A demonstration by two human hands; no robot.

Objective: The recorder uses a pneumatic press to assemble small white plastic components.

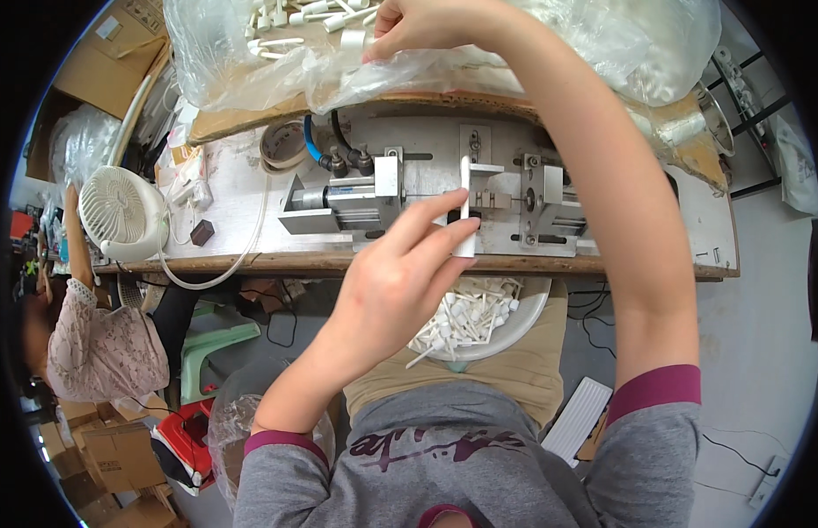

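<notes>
My left hand (396, 277) is over the front of a metal fixture (387, 198) on the bench, its fingers closed on a slim white plastic stick (466, 180) standing upright in the picture. The stick's lower end is partly covered by my fingertips. My right arm reaches across to the far side, where my right hand (427, 26) pinches at the edge of a clear plastic bag. A white plastic cap-like piece (354, 40) lies right at those fingertips; whether they grip it is hard to make out. More white stick pieces (317, 11) lie in the bag.
A bowl (536, 317) of similar white pieces rests on my lap. Left on the bench are a white fan (123, 214) and a tape roll (284, 143); blue and black hoses (315, 141) run to the fixture. Another person (105, 348) sits at far left.
</notes>
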